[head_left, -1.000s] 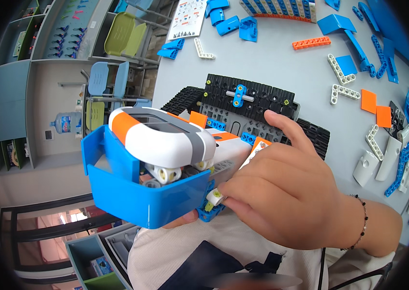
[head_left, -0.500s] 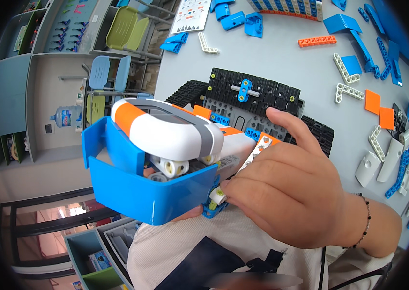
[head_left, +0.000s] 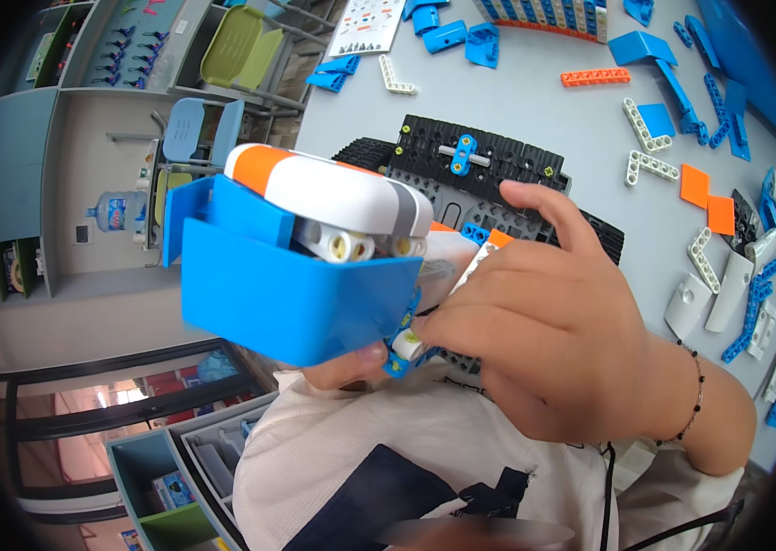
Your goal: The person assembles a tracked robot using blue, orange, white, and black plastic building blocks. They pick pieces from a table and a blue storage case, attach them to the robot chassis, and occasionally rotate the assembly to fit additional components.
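A building-block vehicle model is held up close in front of me, with a blue curved shell (head_left: pixel 301 298) at its near end. Over the shell sits a white, orange and grey rounded module (head_left: pixel 333 188). Black tracks (head_left: pixel 484 151) with grey beams lie at its far side. My left hand (head_left: pixel 351 365) grips the model from below; most of its fingers are hidden behind the shell. My right hand (head_left: pixel 553 340) pinches a small white connector (head_left: pixel 408 344) beside blue pieces at the model's lower edge. Its index finger sticks out toward the tracks.
Loose parts lie on the grey table (head_left: pixel 516 110): an orange beam (head_left: pixel 595 77), white angled beams (head_left: pixel 649 126), orange square panels (head_left: pixel 721 216) and white curved panels (head_left: pixel 730 292). A printed sheet (head_left: pixel 365 28) is at the far edge. Chairs (head_left: pixel 241 50) and shelves stand at left.
The model has tipped, so more of the blue shell's outer face shows and less of the module's top. More of my left hand shows below it. My right hand keeps its pinch.
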`<action>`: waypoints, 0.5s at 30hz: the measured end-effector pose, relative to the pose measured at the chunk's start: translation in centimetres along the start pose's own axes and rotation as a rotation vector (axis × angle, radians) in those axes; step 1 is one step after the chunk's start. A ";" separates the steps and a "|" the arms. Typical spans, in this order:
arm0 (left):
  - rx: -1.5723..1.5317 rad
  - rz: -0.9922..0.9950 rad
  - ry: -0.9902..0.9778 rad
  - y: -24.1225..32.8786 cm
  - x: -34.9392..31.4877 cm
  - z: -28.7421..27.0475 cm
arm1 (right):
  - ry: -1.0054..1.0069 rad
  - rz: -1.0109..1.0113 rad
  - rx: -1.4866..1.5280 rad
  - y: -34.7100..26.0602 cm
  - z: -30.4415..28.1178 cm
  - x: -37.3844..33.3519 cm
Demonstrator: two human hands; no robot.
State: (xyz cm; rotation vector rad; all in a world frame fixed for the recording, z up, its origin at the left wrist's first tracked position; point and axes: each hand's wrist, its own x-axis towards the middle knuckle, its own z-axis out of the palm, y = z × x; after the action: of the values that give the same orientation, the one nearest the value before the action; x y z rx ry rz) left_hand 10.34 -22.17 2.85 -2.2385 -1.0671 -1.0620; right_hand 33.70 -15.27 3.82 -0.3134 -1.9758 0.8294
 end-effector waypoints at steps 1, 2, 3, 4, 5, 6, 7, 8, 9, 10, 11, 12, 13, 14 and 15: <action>-0.004 0.001 0.001 0.0 -0.1 0.0 | -0.021 0.038 0.033 -0.1 -0.1 0.0; -0.007 0.000 0.004 0.0 -0.1 0.0 | -0.037 0.068 0.052 -0.1 -0.2 0.0; -0.010 0.002 0.005 0.0 -0.2 0.0 | -0.043 0.084 0.068 -0.1 -0.4 0.0; -0.016 0.008 0.002 0.0 -0.2 -0.1 | -0.049 0.101 0.083 0.0 -0.5 0.1; -0.020 0.013 -0.004 0.0 -0.2 -0.1 | -0.045 0.103 0.097 0.3 -0.8 0.1; -0.026 0.021 -0.010 0.0 -0.1 -0.3 | -0.041 0.105 0.110 0.7 -1.0 0.1; -0.034 0.029 -0.018 0.1 -0.1 -0.3 | -0.023 0.160 0.132 1.3 -1.4 0.2; -0.035 0.039 -0.022 0.2 0.0 -0.4 | 0.005 0.234 0.129 1.9 -1.7 0.3; -0.030 0.043 -0.023 0.3 0.1 -0.5 | -0.007 0.291 0.122 2.5 -1.9 0.3; -0.018 0.038 -0.028 0.5 0.2 -0.5 | 0.010 0.363 0.127 2.9 -1.8 0.4; 0.024 0.028 -0.025 0.8 0.2 -0.4 | -0.005 0.372 0.134 3.1 -1.6 0.3; 0.057 0.006 -0.021 1.0 0.3 -0.3 | -0.020 0.395 0.148 3.3 -1.4 0.3; 0.086 -0.017 -0.021 1.2 0.4 -0.2 | -0.045 0.446 0.158 3.5 -1.3 0.2; 0.132 0.016 -0.027 1.3 0.5 -0.1 | -0.054 0.402 0.136 3.5 -1.3 0.1; 0.174 0.047 -0.036 1.3 0.7 -0.1 | -0.073 0.384 0.109 3.6 -1.3 0.0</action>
State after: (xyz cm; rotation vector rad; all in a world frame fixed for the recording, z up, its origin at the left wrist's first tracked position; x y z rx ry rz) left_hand 11.63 -22.73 3.37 -2.1398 -1.0735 -0.8774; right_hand 34.43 -12.04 1.84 -0.6181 -1.9568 1.2022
